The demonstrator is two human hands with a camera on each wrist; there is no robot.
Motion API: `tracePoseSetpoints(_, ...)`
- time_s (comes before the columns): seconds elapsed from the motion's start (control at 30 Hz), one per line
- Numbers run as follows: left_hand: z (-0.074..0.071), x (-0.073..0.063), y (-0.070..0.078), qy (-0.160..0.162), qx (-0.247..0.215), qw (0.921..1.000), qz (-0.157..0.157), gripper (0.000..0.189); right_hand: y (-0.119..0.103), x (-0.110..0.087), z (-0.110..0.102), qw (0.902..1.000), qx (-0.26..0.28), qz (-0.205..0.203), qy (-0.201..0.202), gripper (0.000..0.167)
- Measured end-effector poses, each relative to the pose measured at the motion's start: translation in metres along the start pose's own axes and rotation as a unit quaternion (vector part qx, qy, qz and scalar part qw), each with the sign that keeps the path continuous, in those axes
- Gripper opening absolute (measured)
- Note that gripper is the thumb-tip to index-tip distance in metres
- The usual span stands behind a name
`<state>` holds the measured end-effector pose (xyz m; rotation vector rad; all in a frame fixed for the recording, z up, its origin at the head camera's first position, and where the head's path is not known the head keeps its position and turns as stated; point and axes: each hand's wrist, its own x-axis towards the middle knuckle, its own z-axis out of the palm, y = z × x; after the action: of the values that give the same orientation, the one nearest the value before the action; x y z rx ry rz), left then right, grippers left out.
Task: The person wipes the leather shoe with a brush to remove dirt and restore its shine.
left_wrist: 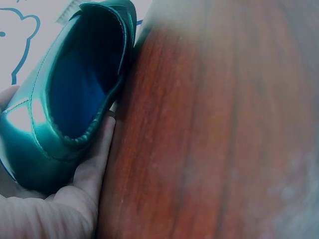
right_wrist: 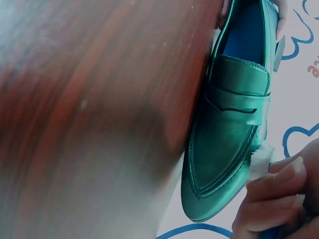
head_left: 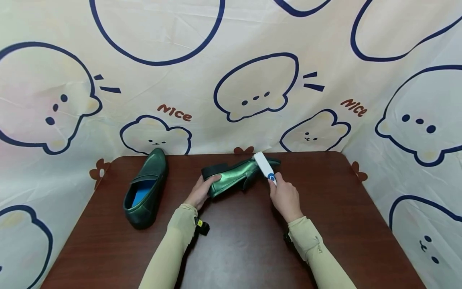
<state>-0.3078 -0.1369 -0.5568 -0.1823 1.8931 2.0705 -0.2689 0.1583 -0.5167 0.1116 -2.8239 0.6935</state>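
A green loafer [head_left: 231, 176] lies tipped on its side near the table's far edge, its toe to the right and its blue lining visible in both wrist views. My left hand [head_left: 200, 192] grips it round the heel, thumb on the upper side and fingers beneath. My right hand [head_left: 286, 197] holds a white brush [head_left: 264, 164] with a blue mark on its handle. In the right wrist view the brush's white bristles [right_wrist: 261, 160] touch the loafer's side near the toe.
The matching green loafer [head_left: 147, 190] stands upright at the left of the brown table [head_left: 231, 257], toe pointing away. Behind the table hangs a pale cloth [head_left: 202, 88] printed with blue cartoon outlines, and it runs down both sides.
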Motion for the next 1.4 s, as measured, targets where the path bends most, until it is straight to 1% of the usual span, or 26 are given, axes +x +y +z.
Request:
tracePoseSetpoints(0.1, 0.000, 0.000, 0.000, 0.000, -0.002, 1.0000, 0.000, 0.095, -0.005, -0.001, 0.000, 0.9998, 0.011, -0.014, 0.001, 0.025)
tracePoseSetpoints(0.2, 0.000, 0.000, 0.000, -0.001, -0.002, 1.0000, -0.001, 0.092, -0.015, -0.002, 0.002, 0.9986, 0.025, -0.044, -0.015, 0.021)
tracePoseSetpoints(0.3, 0.000, 0.000, 0.000, 0.002, -0.004, 1.0000, 0.001, 0.089, -0.026, -0.003, 0.006, 0.9959, 0.028, -0.076, -0.042, 0.020)
tracePoseSetpoints(0.4, 0.000, 0.001, 0.001, 0.004, -0.007, 1.0000, 0.000, 0.088, -0.032, -0.003, 0.009, 0.9947, 0.020, -0.087, -0.051, 0.019)
tracePoseSetpoints(0.47, 0.000, 0.000, 0.002, 0.003, -0.005, 1.0000, -0.001, 0.090, -0.033, -0.003, 0.010, 0.9953, 0.013, -0.083, -0.047, 0.018)
tracePoseSetpoints(0.57, 0.000, 0.000, 0.002, 0.002, 0.000, 1.0000, -0.003, 0.095, -0.030, -0.001, 0.008, 0.9965, 0.009, -0.070, -0.045, 0.018)
tracePoseSetpoints(0.67, 0.000, 0.001, 0.002, 0.002, 0.000, 1.0000, 0.000, 0.095, -0.021, 0.001, 0.005, 0.9966, 0.011, -0.061, -0.055, 0.018)
tracePoseSetpoints(0.73, 0.001, 0.001, 0.003, 0.004, -0.003, 1.0000, 0.003, 0.091, -0.013, 0.003, 0.003, 0.9966, 0.014, -0.056, -0.059, 0.020)
tracePoseSetpoints(0.87, 0.001, -0.001, 0.003, 0.007, -0.001, 0.9999, 0.010, 0.081, 0.005, 0.008, 0.001, 0.9986, 0.011, -0.035, -0.038, 0.021)
tracePoseSetpoints(0.93, 0.001, 0.000, 0.002, 0.014, 0.001, 0.9998, 0.013, 0.080, 0.013, 0.012, 0.000, 0.9994, 0.008, -0.021, -0.025, 0.020)
tracePoseSetpoints(1.0, 0.001, 0.000, 0.002, 0.024, 0.008, 0.9996, 0.012, 0.080, 0.018, 0.015, -0.001, 0.9997, 0.009, -0.008, -0.022, 0.022)
tracePoseSetpoints(1.07, 0.002, 0.000, 0.002, 0.038, 0.014, 0.9992, 0.009, 0.083, 0.019, 0.017, -0.002, 0.9995, 0.016, 0.002, -0.025, 0.023)
tracePoseSetpoints(1.13, 0.003, 0.000, 0.003, 0.052, 0.023, 0.9983, 0.002, 0.085, 0.017, 0.018, -0.001, 0.9992, 0.029, 0.004, -0.027, 0.025)
tracePoseSetpoints(1.3, 0.007, 0.001, 0.004, 0.078, 0.041, 0.9960, -0.011, 0.084, 0.004, 0.018, 0.002, 0.9969, 0.071, -0.011, -0.031, 0.024)
tracePoseSetpoints(1.4, 0.009, 0.002, 0.003, 0.085, 0.039, 0.9955, -0.012, 0.082, -0.005, 0.020, 0.007, 0.9959, 0.078, -0.014, -0.043, 0.023)
